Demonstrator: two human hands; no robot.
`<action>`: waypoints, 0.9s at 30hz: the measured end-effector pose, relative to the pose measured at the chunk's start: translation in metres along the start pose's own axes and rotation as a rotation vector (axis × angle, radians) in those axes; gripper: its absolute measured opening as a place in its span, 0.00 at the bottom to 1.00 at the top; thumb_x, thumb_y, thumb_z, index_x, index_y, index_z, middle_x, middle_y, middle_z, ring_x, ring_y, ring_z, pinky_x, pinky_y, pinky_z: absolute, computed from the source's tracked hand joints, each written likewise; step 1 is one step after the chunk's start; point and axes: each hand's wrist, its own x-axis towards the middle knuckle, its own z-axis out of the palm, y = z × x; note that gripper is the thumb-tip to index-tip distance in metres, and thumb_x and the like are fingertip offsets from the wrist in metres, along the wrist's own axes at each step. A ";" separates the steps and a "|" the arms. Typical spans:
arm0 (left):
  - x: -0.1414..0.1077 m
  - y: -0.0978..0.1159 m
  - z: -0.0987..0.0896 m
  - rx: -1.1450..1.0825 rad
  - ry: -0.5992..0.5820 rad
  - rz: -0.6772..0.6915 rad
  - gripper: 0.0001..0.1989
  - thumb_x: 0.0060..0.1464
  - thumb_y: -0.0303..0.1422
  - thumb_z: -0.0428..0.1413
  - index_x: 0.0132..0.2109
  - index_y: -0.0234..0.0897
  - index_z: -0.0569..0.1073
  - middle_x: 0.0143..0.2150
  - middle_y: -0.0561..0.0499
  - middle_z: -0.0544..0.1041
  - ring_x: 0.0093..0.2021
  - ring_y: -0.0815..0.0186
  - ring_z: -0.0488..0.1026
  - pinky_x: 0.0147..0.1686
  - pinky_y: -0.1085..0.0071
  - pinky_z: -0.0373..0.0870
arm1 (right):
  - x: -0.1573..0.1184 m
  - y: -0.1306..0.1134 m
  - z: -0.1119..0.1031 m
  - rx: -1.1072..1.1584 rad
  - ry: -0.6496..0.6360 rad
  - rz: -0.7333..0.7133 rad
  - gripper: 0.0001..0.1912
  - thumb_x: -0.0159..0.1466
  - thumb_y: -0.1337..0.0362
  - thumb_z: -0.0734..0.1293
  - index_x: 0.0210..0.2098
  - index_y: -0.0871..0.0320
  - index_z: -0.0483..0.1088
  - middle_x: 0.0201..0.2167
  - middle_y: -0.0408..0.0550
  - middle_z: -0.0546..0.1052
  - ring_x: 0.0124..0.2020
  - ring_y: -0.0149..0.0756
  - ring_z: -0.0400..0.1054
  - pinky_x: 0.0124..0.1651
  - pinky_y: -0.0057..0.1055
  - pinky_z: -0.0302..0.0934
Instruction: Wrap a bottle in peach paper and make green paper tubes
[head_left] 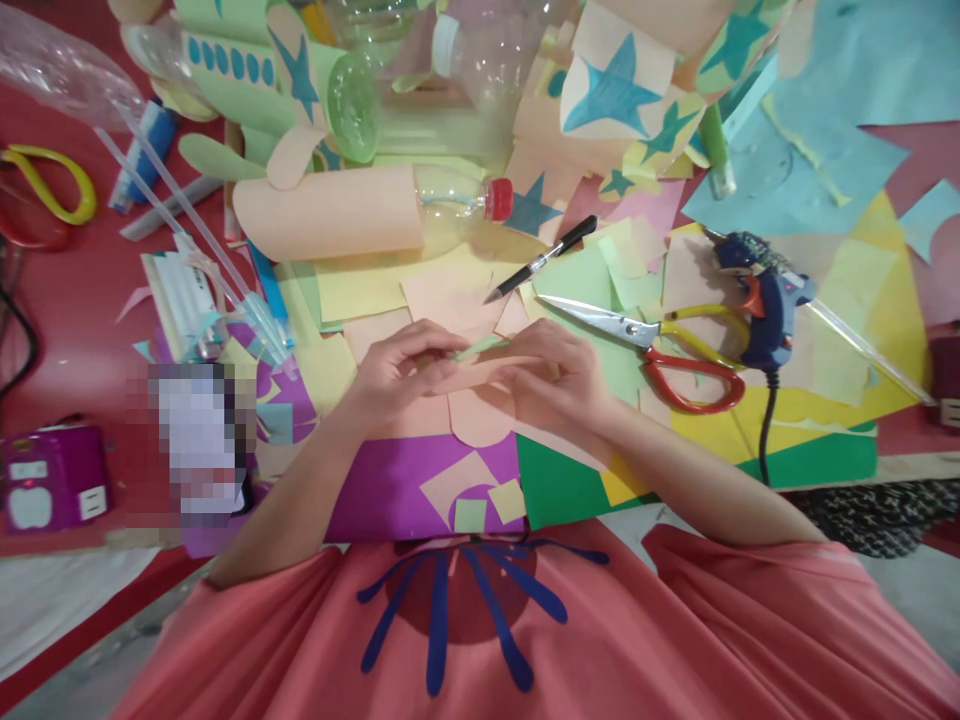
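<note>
Between my two hands is a narrow piece of peach paper (480, 374), with a pale green edge showing behind it. My left hand (409, 370) pinches its left end, thumb in front and fingers behind. At the other end my right hand (555, 368) has its thumb and curled fingers closed on the same paper. Just beyond the hands lie a black pen (541, 260) and scissors (660, 345) with red and yellow handles. Past the pen, a bottle with a red cap (499, 199) lies on its side, wrapped in peach paper (337, 212).
A blue glue gun (772, 310) with a clear stick lies to the right, its cord running toward me. Plastic bottles and star-decorated paper (615, 90) crowd the back. At left are a blurred phone-like object (202, 440), a purple box (56, 478) and more scissors (56, 185).
</note>
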 end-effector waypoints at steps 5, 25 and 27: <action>0.003 -0.010 -0.009 0.294 0.381 0.048 0.10 0.57 0.39 0.56 0.43 0.41 0.77 0.41 0.49 0.77 0.42 0.66 0.74 0.43 0.69 0.74 | 0.002 -0.006 0.001 0.249 0.230 0.387 0.03 0.59 0.63 0.68 0.33 0.54 0.70 0.27 0.41 0.74 0.28 0.29 0.67 0.31 0.29 0.63; -0.012 0.004 0.018 0.029 0.181 -0.474 0.18 0.45 0.48 0.58 0.28 0.36 0.76 0.28 0.48 0.78 0.33 0.59 0.75 0.32 0.68 0.73 | 0.001 -0.022 0.005 0.320 -0.084 0.408 0.14 0.60 0.59 0.69 0.25 0.57 0.61 0.18 0.35 0.61 0.17 0.20 0.52 0.18 0.22 0.46; -0.014 -0.001 0.022 -0.054 0.221 -0.453 0.21 0.47 0.50 0.58 0.38 0.37 0.77 0.36 0.47 0.81 0.43 0.57 0.77 0.42 0.66 0.75 | 0.000 -0.023 0.008 0.310 0.002 0.368 0.15 0.59 0.55 0.70 0.27 0.56 0.61 0.21 0.35 0.62 0.17 0.20 0.54 0.17 0.22 0.48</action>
